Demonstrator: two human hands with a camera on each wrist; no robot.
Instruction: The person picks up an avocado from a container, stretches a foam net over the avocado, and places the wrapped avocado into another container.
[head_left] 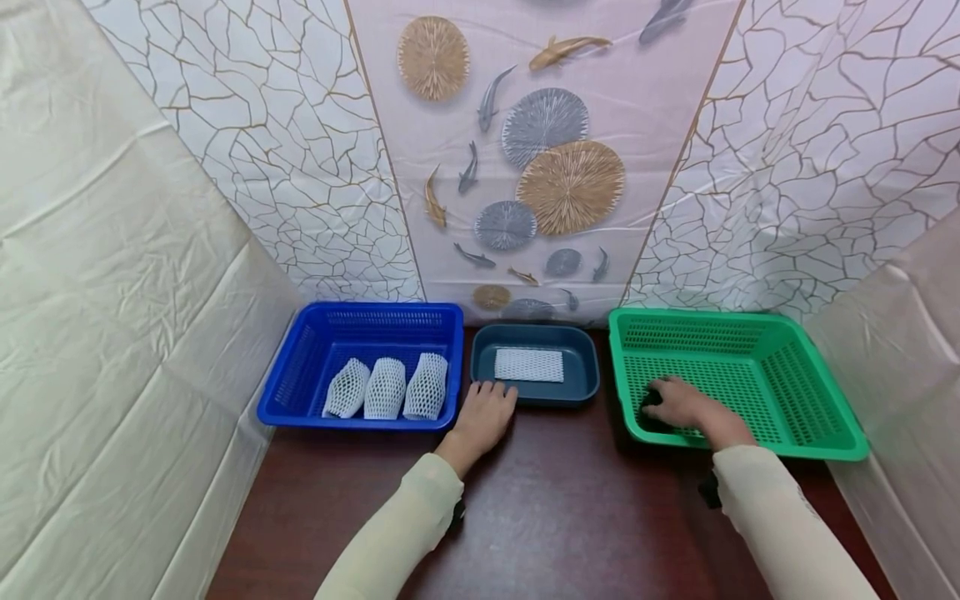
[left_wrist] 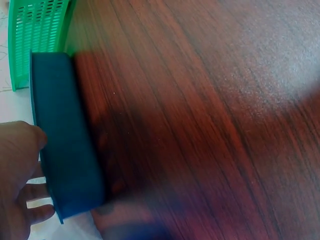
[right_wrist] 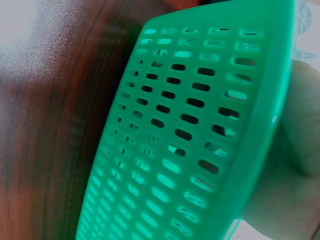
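Observation:
In the head view my left hand [head_left: 483,417] rests at the front-left rim of a dark blue-green tray [head_left: 588,387], its fingers reaching over the edge. A flat white foam net sleeve [head_left: 528,365] lies in that tray. My right hand [head_left: 678,402] reaches into the front-left part of a green basket [head_left: 817,358]. Its fingers grip a black object [head_left: 651,402], mostly covered by the hand, and I cannot tell its kind. From the right wrist, the perforated wall of the basket [right_wrist: 175,120] hides most of the hand [right_wrist: 295,165].
A blue basket [head_left: 360,312] stands left of the tray, holding three white foam net sleeves [head_left: 385,388] that bulge in a row. All the containers sit on a dark red-brown wooden table [head_left: 540,500]. Patterned cloth [head_left: 510,167] hangs behind, with pale cloth walls at both sides.

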